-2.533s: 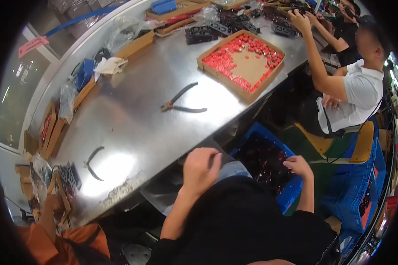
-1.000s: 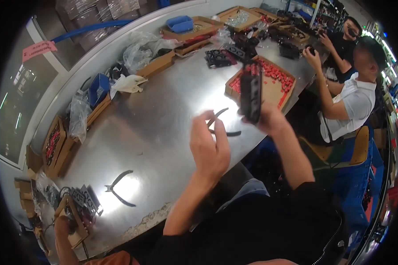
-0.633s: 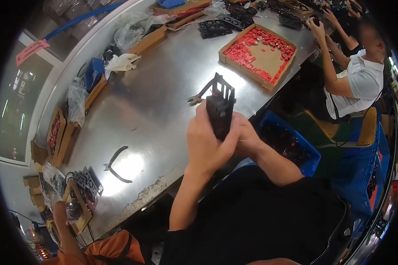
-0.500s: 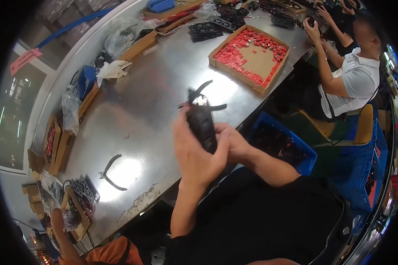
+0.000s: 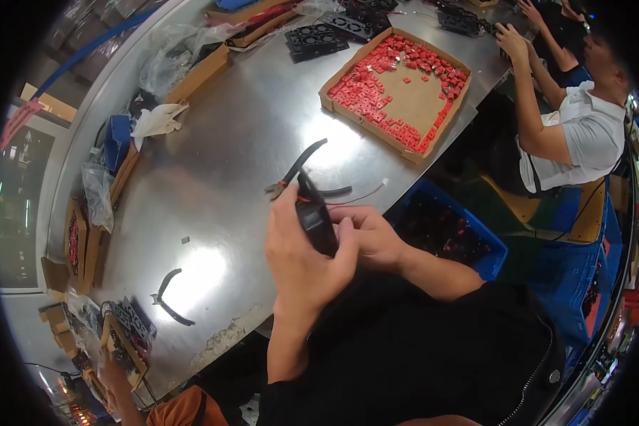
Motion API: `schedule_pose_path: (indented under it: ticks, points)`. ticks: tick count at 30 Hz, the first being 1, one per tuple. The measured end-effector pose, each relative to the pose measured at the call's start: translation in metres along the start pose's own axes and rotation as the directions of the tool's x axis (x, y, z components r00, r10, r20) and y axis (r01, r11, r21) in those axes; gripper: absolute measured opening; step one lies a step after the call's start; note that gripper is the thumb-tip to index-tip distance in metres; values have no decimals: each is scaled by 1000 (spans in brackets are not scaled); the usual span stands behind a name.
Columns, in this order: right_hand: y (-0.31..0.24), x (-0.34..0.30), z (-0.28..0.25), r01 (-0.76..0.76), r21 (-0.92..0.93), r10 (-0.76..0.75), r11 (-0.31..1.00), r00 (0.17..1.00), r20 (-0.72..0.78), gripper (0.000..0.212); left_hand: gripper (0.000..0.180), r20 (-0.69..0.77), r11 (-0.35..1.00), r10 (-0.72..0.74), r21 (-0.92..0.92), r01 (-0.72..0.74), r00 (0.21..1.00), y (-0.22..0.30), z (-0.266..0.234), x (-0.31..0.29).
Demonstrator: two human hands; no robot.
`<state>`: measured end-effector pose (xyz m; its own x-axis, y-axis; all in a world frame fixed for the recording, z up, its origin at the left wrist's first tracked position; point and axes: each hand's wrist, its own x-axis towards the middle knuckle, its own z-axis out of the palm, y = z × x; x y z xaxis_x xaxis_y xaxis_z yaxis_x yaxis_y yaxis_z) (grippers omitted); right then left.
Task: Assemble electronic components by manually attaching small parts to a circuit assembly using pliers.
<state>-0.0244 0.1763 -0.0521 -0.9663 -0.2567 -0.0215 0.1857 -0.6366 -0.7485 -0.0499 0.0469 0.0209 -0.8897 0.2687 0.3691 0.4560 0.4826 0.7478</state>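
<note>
My left hand is wrapped round a black plastic housing, its thumb along the near side. Against the housing's right edge are the curled fingers of my right hand; the fingertips are partly hidden behind my left thumb. A thin red and dark wire with a small white connector sticks out to the right above my right hand. Just beyond the housing, cutting pliers with black handles lie spread on the metal table, partly covered by the housing and my left fingers.
More black-handled pliers lie at left. A cardboard tray of small red parts stands far right. Black fan panels lie at the back. A blue bin is beside the table. One co-worker sits right; another's arm reaches in lower left.
The housing has turned in my hands and shows a narrower side. The wire with its white connector now shows. The whole view has shifted a little.
</note>
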Motion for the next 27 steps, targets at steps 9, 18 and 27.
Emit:
schedule_pose_path:
  ticks: [9,18,27]
  points:
    - [-120,24,-57,-81,-966,-424,246,887,-182,26,64,143,503,-490,-759,413,860,-39,-11,-22]
    - [-225,122,-270,-410,-756,-594,-510,804,-36,22,50,290,-78,-469,-954,288,834,-64,-41,-64]
    - [-236,143,-262,-548,-548,-480,-632,832,-279,24,50,305,-116,-429,-952,284,850,-81,-61,-75]
